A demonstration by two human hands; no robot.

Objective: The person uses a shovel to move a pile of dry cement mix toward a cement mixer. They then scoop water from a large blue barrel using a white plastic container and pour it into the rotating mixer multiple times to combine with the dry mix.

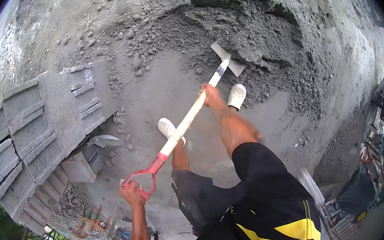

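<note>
Right hand wraps the shovel mid-shaft, left hand clasps its red handle; the shaft runs seven to one o'clock, blade at the grey heap's edge, one o'clock from the nearer right hand.

1. Mound, before the shovel; blade at the mound's near edge.
2. Left hand at the rear grip; right hand ahead, on the shaft.
3. Blocks, left of the shovel.
4. Right shoe, right of the shaft.
</note>
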